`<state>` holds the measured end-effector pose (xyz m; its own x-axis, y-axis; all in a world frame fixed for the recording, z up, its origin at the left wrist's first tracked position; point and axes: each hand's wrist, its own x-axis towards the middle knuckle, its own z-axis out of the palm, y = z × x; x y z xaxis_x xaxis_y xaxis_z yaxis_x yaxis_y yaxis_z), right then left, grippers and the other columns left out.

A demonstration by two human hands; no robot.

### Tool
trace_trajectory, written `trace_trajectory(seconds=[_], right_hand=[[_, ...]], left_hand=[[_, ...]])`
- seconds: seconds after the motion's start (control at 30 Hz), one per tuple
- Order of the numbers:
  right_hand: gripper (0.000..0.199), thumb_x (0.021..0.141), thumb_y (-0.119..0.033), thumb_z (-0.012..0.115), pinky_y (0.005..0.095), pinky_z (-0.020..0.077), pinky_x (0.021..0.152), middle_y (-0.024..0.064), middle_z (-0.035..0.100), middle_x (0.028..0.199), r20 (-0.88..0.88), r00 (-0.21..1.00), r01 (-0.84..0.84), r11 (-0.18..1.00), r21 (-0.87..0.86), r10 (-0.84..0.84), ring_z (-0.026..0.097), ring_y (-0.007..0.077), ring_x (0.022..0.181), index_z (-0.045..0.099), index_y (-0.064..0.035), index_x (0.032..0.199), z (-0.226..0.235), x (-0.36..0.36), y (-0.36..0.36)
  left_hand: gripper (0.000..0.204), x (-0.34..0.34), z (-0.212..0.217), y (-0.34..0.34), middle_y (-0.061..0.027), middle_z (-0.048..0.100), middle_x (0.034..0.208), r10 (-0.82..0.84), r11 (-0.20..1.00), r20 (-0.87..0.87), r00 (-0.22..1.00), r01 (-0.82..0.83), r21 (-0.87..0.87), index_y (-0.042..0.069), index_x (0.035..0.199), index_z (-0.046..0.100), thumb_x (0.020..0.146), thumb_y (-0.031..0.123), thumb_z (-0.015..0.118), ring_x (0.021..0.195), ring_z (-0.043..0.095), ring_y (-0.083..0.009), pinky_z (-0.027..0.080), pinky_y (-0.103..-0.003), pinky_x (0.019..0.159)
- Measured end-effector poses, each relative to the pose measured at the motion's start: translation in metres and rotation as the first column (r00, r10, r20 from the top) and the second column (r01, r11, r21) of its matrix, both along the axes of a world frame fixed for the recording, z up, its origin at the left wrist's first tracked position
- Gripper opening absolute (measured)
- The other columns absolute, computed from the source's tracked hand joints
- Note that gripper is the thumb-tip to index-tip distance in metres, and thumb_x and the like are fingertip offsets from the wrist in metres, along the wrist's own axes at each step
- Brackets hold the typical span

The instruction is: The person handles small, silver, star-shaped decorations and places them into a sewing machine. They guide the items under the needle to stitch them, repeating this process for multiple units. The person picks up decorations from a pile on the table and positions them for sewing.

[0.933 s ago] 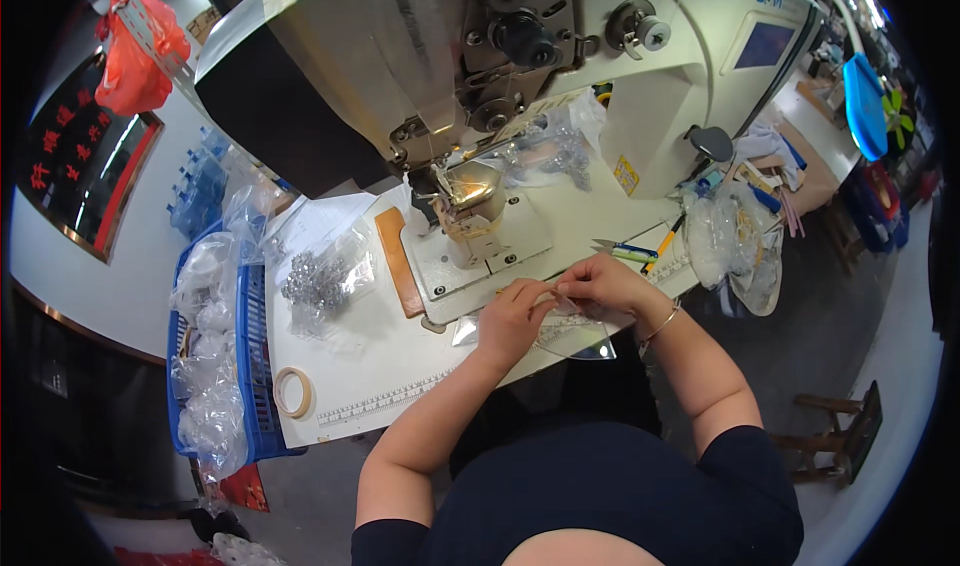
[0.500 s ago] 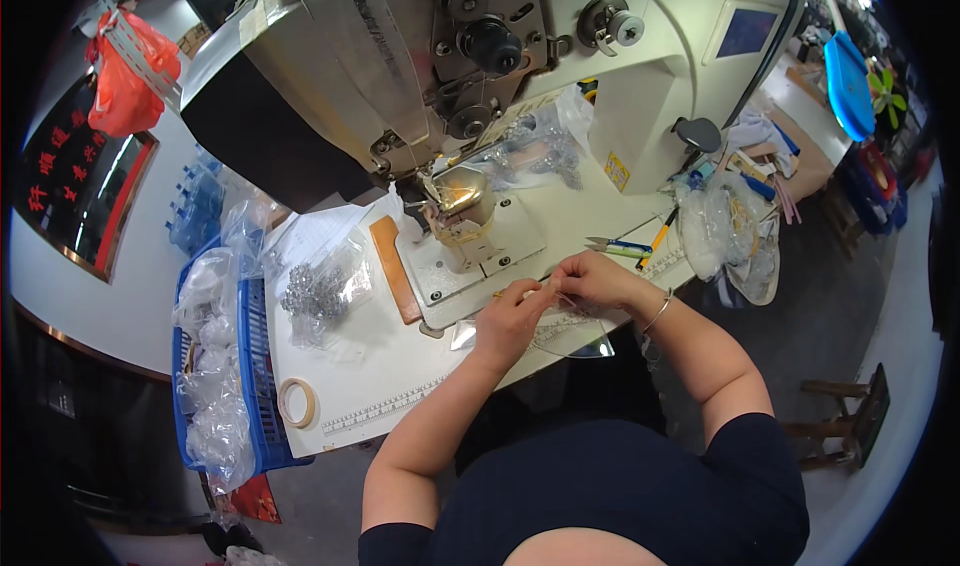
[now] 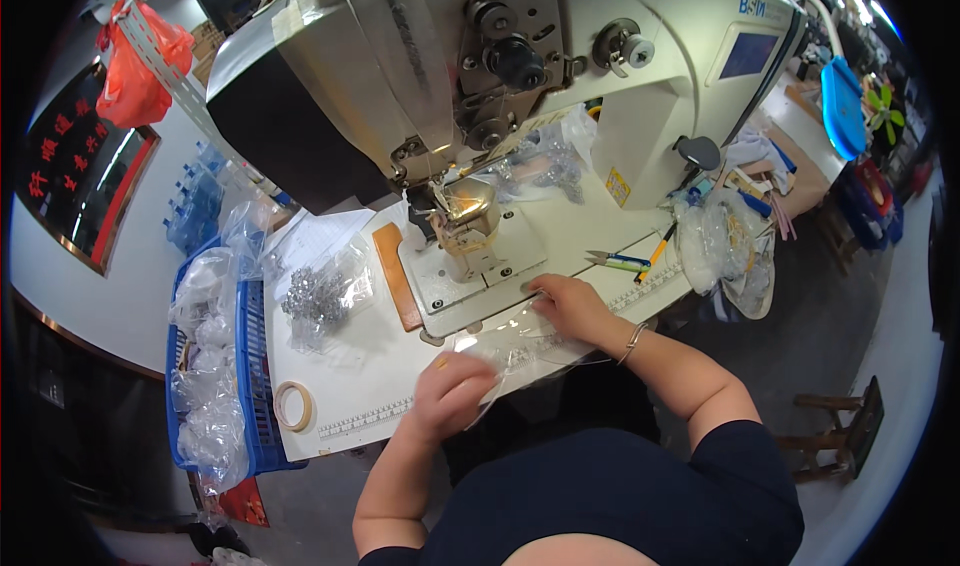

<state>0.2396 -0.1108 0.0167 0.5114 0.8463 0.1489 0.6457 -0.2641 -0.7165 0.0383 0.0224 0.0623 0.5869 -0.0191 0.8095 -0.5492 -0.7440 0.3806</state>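
Observation:
A clear, shiny plastic sheet or bag [image 3: 512, 348] lies across the table's front edge, below the sewing machine. Fingers bent, my right hand [image 3: 575, 311] pinches its upper right part. My left hand [image 3: 452, 394] is at the sheet's lower left, off the table edge; its fingers are curled and blurred by motion. A thin, pale edge trails beside those fingers, but what they grip cannot be made out. Above both hands stands the machine's metal work plate [image 3: 470, 301], under the gold-coloured needle-area part [image 3: 468, 201].
Snips [image 3: 617, 261] and an orange pencil [image 3: 656, 254] lie right of the plate. A bag of small silvery parts [image 3: 318, 296], a tape roll [image 3: 294, 406] and a brown strip [image 3: 397, 278] are left. A blue basket [image 3: 258, 376] holds plastic bags; a stool [image 3: 850, 426] stands right.
My hands, close together before, have moved apart. The left went down and left; the right shifted slightly left and down. The clear plastic now shows between them. The view has shifted slightly.

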Motion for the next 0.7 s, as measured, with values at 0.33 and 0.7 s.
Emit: trace_trajectory(seconds=[0.33, 0.7], right_hand=[[0.043, 0.086, -0.037, 0.054, 0.0442, 0.0465, 0.078, 0.0248, 0.063, 0.089, -0.042, 0.818, 0.571, 0.802, 0.174, -0.573, 0.060, 0.0400, 0.088, 0.059, 0.0060, 0.090, -0.001, 0.129, 0.049], [0.025, 0.079, -0.017, 0.069, 0.0244, 0.0462, 0.051, 0.0070, 0.062, 0.073, -0.515, 0.727, 0.603, 0.781, 0.165, -0.453, 0.058, 0.0116, 0.064, 0.059, 0.0019, 0.093, 0.019, 0.137, 0.073]], left_hand=[[0.015, -0.059, 0.054, 0.037, -0.0068, 0.048, 0.094, 0.427, 0.567, -0.191, 0.884, -0.426, -0.705, 0.005, 0.106, 0.043, 0.091, 0.002, 0.047, 0.041, 0.041, -0.0053, 0.033, -0.017, 0.035], [0.048, -0.051, -0.065, 0.072, -0.0175, 0.049, 0.119, 0.112, -0.225, -0.222, 0.969, -0.193, -0.955, -0.002, 0.125, 0.032, 0.084, 0.002, 0.058, 0.099, 0.056, -0.0288, 0.049, -0.031, 0.077]])
